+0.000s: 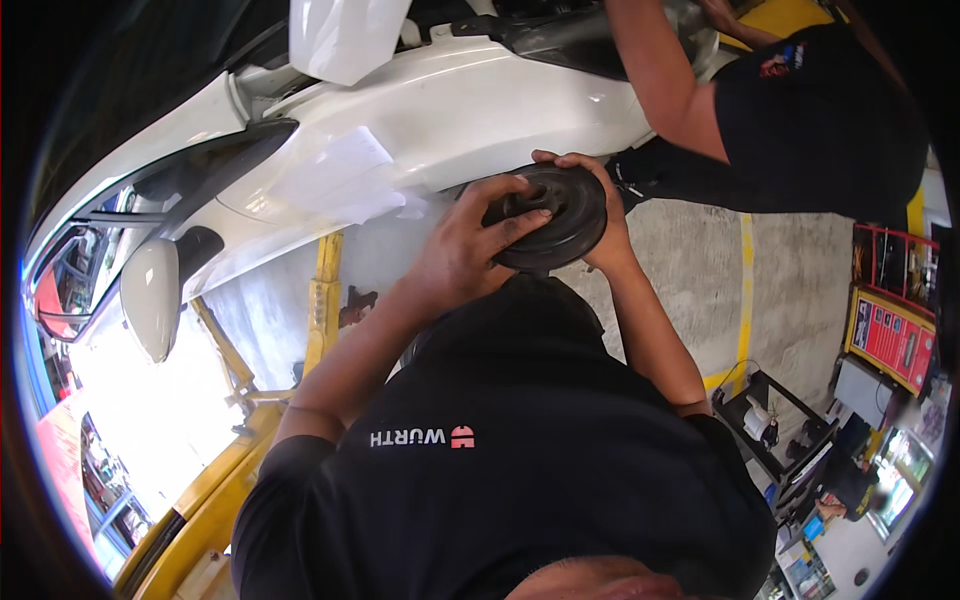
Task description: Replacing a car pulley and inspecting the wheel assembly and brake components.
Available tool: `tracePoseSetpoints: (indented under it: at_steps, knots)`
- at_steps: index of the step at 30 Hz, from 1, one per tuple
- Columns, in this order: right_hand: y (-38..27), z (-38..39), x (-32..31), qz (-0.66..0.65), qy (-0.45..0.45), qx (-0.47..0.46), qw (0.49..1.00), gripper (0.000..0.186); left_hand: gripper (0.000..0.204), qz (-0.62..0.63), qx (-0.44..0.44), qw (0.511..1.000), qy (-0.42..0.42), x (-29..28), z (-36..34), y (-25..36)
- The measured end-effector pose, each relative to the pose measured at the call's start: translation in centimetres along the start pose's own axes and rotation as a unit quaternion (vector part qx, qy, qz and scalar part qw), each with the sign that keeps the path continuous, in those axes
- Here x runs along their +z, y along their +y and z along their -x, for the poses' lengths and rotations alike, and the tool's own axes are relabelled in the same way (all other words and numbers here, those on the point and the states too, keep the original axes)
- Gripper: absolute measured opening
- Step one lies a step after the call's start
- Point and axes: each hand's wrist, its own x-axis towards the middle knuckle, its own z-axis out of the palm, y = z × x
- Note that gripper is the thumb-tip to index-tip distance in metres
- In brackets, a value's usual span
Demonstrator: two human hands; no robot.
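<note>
A black, round, pulley-like disc (575, 222) with a raised rim and a recessed centre is held up in front of my chest, tilted toward me. My left hand (462, 245) grips its left side, with the thumb and a finger reaching over the face to the hub. Around the far and right edge curls my right hand (608, 215), its fingertips on the top rim. The underside of the disc is hidden. Just beyond it is the white car's fender (480, 110).
A co-worker in a black shirt (800, 130) leans over the car's front at the right. White paper (350, 175) lies against the car's side, near its door mirror (150, 300). Yellow lift posts (322, 300) stand at the left. A black tool cart (775, 425) is at the right.
</note>
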Motion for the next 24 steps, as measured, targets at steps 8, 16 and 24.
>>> tracePoseSetpoints:
  at_steps: [8,16,24]
  knots:
    - [-4.0,0.6,-2.2,0.079,0.109,-0.068,0.989,0.048,0.045,-0.027,0.033,0.99,0.132,2.2,-1.8,0.7]
    - [-6.9,-4.7,-1.2,0.098,0.115,-0.147,0.977,0.048,0.046,-0.065,0.035,0.971,0.226,0.2,-4.9,0.1]
    - [-10.6,-6.9,-0.1,0.157,0.117,0.098,0.976,0.062,0.04,0.34,-0.273,0.89,0.136,-4.8,-7.6,-1.3]
